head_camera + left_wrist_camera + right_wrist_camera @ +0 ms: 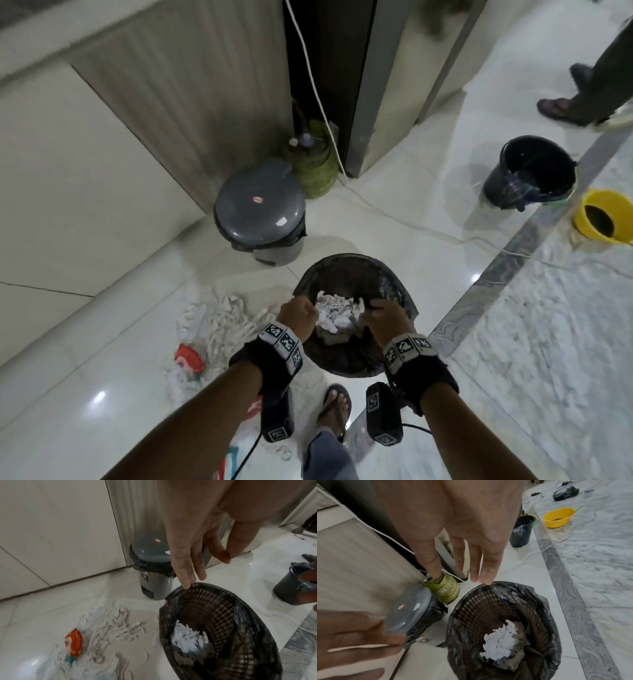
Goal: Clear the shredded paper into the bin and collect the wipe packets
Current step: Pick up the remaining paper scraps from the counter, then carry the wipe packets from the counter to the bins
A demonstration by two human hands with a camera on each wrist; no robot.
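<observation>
A black mesh bin point(346, 261) lined with a black bag stands on the floor, with white shredded paper point(337, 310) lying inside. Both hands hover over its near rim. My left hand point(298, 315) has straight fingers point(187, 566) and holds nothing. My right hand point(385, 313) also shows straight, empty fingers point(486, 566). More shredded paper point(222, 322) is strewn over the floor left of the bin. Among it lies a red wipe packet point(190, 358), orange-red in the left wrist view point(73, 644). In the wrist views the paper sits low in the bin point(188, 639) point(501, 641).
A grey pedal bin point(258, 202) and a green gas cylinder point(313, 168) stand by the cabinet behind. A black bucket point(534, 171) and a yellow bowl point(604, 216) are at the right. A white cable point(394, 216) crosses the floor. Another person's feet point(561, 106) are far right.
</observation>
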